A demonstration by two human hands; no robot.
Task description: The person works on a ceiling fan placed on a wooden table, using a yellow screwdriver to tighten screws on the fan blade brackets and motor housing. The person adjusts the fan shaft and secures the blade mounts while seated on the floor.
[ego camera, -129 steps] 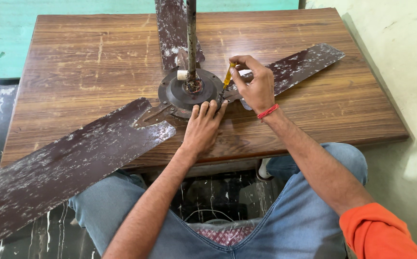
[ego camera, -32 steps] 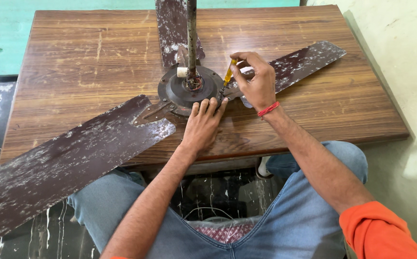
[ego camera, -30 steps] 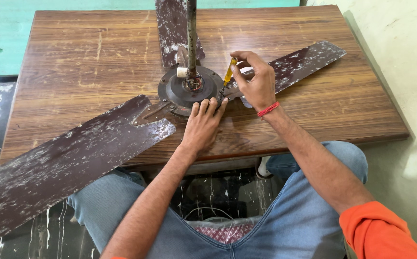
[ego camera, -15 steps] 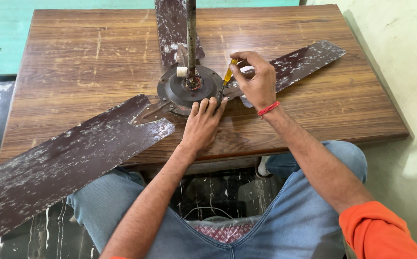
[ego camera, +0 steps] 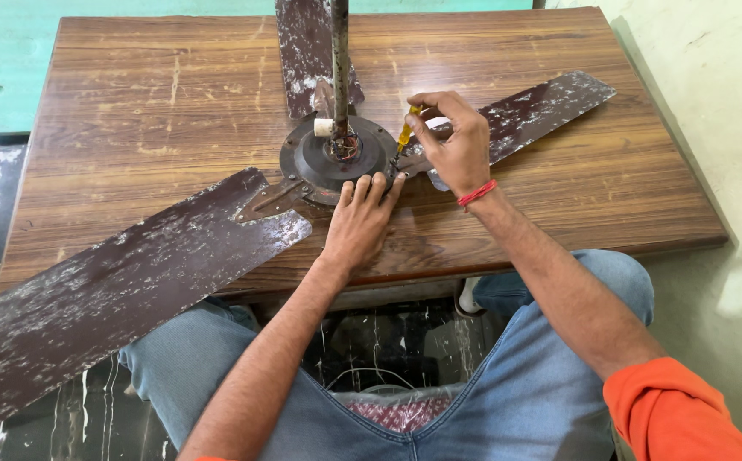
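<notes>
We see a dark brown ceiling fan with 3 worn, paint-flecked blades (ego camera: 328, 158) lying on a scratched brown wood-grain table (ego camera: 132, 111), its round metal hub near the table's middle. Its rusty down-rod (ego camera: 339, 60) rises from the hub and leans toward the far edge. The longest-looking blade (ego camera: 115, 282) runs near-left and overhangs the table's near edge; another (ego camera: 525, 111) points far-right, and the 3rd (ego camera: 303, 51) points far.

Our right hand (ego camera: 455, 145) pinches a small yellow-handled screwdriver (ego camera: 405, 135) in closed fingers, its long axis slanting down and left, tip at the hub's right rim. Our left hand (ego camera: 361, 220) lies flat and open, fingertips touching the hub's near rim, holding nothing. A red thread band (ego camera: 477, 192) circles the right wrist. Blue jeans (ego camera: 508, 367) fill the near foreground.
</notes>
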